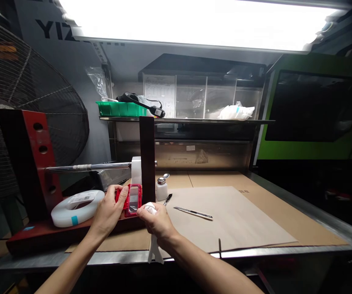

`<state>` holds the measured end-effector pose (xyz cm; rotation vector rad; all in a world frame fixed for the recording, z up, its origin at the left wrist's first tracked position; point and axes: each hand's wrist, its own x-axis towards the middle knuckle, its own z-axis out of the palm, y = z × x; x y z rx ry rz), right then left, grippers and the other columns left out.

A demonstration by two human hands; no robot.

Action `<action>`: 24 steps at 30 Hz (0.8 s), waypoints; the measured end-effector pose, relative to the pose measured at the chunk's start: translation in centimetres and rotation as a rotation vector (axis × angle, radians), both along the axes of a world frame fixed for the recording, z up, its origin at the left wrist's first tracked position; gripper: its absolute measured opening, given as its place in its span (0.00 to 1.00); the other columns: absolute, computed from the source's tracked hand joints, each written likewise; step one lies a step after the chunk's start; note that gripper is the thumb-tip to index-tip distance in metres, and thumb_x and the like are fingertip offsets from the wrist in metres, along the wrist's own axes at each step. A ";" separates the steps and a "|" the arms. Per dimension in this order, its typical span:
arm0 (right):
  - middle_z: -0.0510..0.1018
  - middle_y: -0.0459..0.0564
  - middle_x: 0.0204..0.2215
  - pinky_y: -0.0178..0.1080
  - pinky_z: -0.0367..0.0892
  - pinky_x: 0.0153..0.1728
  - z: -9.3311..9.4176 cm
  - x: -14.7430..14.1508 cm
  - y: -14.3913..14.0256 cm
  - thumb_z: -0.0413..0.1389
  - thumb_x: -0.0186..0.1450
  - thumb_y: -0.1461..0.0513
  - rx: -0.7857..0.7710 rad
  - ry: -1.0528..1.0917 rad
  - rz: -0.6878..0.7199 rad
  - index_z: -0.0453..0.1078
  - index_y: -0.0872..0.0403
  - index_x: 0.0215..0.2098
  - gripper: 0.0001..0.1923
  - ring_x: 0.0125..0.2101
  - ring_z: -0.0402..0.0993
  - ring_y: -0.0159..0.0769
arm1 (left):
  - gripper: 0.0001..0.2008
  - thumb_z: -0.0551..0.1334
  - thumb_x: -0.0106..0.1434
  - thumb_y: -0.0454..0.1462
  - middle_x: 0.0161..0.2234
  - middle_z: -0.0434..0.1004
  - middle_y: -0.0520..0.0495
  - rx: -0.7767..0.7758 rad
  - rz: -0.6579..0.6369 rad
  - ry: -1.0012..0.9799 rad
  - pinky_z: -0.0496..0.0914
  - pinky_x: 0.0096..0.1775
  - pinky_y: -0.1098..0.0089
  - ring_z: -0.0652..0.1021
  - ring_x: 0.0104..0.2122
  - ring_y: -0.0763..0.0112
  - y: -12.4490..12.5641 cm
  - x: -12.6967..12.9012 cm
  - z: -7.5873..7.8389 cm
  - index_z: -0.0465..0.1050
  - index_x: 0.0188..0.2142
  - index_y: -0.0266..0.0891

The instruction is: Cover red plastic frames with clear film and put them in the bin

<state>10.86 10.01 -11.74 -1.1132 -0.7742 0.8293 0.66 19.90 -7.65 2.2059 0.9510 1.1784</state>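
My left hand (110, 212) holds a small red frame-like part (132, 199) with a glossy grey rectangular face, gripping it by its left side. My right hand (156, 220) is closed on a white cloth (153, 228) whose tail hangs down past the bench edge. The cloth's bunched end sits right against the lower right of the red part. Both hands are over the front left of the bench, just in front of a dark upright post (147, 157) of a red stand.
The red stand (38, 163) carries a steel rod (93, 166) and a white tape roll (77, 207). A small white dispenser bottle (161, 190), a pen-like tool (167, 199) and a slim knife (193, 212) lie on brown paper (240, 220). A fan (16, 106) stands left; a green tray (117, 108) sits on the shelf.
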 end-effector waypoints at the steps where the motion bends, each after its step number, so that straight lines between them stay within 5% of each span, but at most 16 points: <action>1: 0.58 0.37 0.12 0.32 0.43 0.16 0.0 0.1 0.0 0.61 0.50 0.60 -0.003 -0.005 -0.005 0.65 0.54 0.21 0.09 0.15 0.48 0.23 | 0.19 0.52 0.62 0.53 0.29 0.73 0.49 -0.005 -0.002 -0.007 0.68 0.32 0.63 0.74 0.28 0.66 -0.1 0.0 0.1 0.66 0.36 0.39; 9: 0.60 0.38 0.13 0.31 0.46 0.17 0.3 0.3 -0.4 0.59 0.50 0.64 -0.035 -0.074 -0.057 0.65 0.55 0.19 0.07 0.16 0.50 0.23 | 0.22 0.59 0.50 0.56 0.33 0.74 0.46 -0.008 -0.011 -0.027 0.68 0.37 0.60 0.76 0.34 0.57 -0.5 0.0 0.4 0.64 0.34 0.42; 24: 0.65 0.41 0.18 0.31 0.54 0.22 0.7 1.2 -1.1 0.57 0.52 0.60 0.022 -0.486 -0.180 0.64 0.55 0.22 0.07 0.21 0.58 0.27 | 0.23 0.62 0.47 0.54 0.34 0.74 0.44 -0.037 0.004 -0.090 0.69 0.37 0.58 0.76 0.33 0.58 0.1 0.5 -0.4 0.64 0.34 0.41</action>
